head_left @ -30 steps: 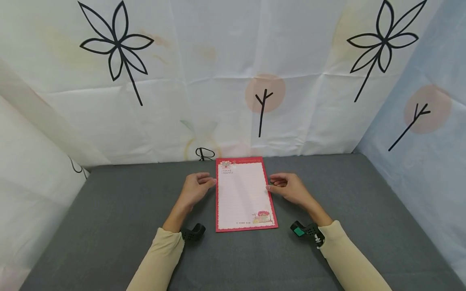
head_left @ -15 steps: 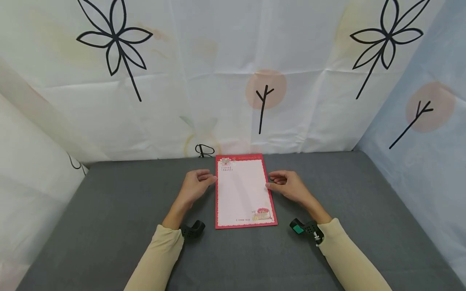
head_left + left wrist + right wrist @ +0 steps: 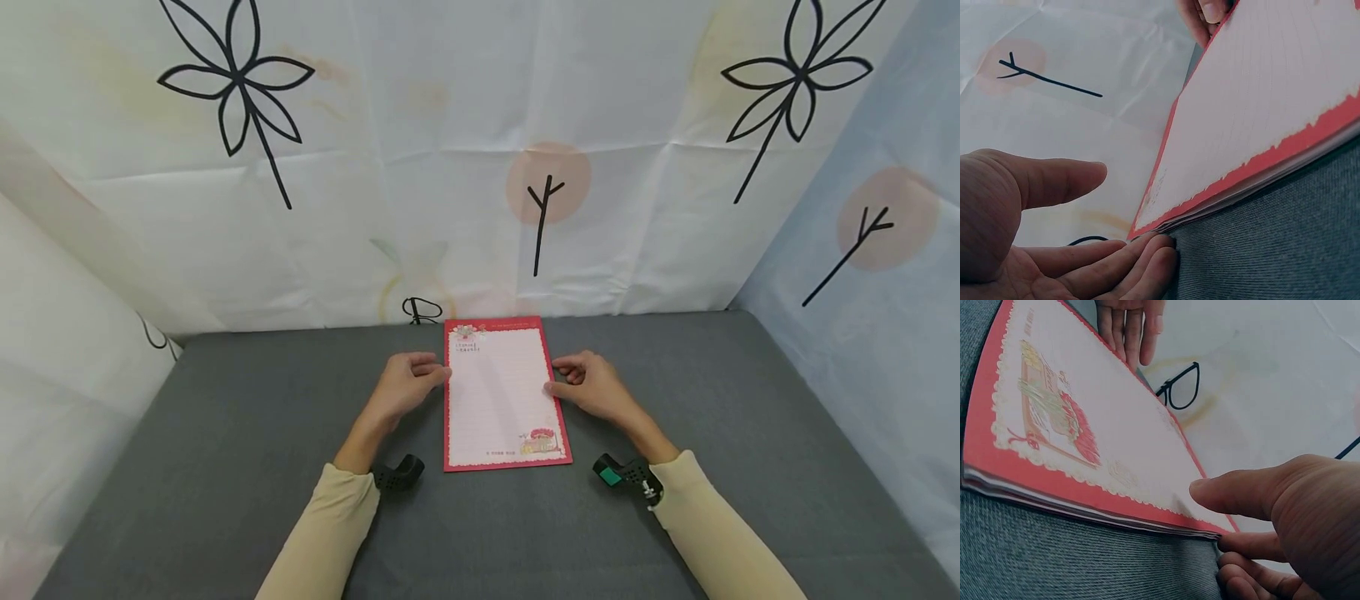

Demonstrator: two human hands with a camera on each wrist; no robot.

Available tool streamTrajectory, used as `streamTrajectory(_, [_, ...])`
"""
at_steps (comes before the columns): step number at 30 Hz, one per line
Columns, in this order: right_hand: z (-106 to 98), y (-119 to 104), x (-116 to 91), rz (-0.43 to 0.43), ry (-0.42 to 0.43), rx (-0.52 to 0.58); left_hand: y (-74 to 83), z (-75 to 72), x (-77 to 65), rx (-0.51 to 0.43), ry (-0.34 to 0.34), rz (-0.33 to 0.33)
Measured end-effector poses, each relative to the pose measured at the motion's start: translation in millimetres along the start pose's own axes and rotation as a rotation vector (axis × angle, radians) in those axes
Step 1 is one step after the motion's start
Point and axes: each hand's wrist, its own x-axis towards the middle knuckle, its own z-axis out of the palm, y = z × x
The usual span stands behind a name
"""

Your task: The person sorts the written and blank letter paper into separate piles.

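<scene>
A pad of letter paper [image 3: 498,400] with a red border, faint lines and small printed pictures lies flat on the dark grey cloth. My left hand [image 3: 403,385] is at its left edge; in the left wrist view the fingertips [image 3: 1159,250] meet the side of the stacked sheets, and the straight thumb stands raised apart from them. Across from it, my right hand [image 3: 596,390] is at the right edge. Its thumb [image 3: 1229,492] reaches over the red border in the right wrist view, while the index fingertip is right at the sheets' side and the other fingers curl below.
Grey cloth [image 3: 225,467] covers the table around the pad. White printed fabric [image 3: 450,125] hangs right behind the table's back edge, close to the pad's far end, and more fabric [image 3: 892,333] closes off the right side. Black wrist mounts [image 3: 397,473] sit below both hands.
The view has tipped slightly, shifting the scene up. The right hand has moved a little inward, its thumb now further over the pad's edge; the left thumb has also edged inward. The pad stays put.
</scene>
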Motion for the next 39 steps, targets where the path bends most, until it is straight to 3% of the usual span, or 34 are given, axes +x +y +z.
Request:
streamTrajectory(11, [2.5, -4.2, -3.1, 0.003, 0.013, -0.019, -2.8, 0.3, -0.2, -0.054, -0.021, 0.006])
streamTrajectory(17, [2.8, -3.6, -3.4, -0.013, 0.012, -0.025, -4.2, -0.5, -0.6, -0.174, -0.043, 0.004])
streamTrajectory(26, [3.3, -1.4, -2.0, -0.027, 0.017, -0.034, -1.3, -0.1, 1.7, -0.326, -0.056, -0.057])
streamTrajectory(39, [2.8, -2.0, -2.6, -0.016, 0.010, -0.023, -0.4, 1.2, 0.8, -0.338, -0.053, -0.057])
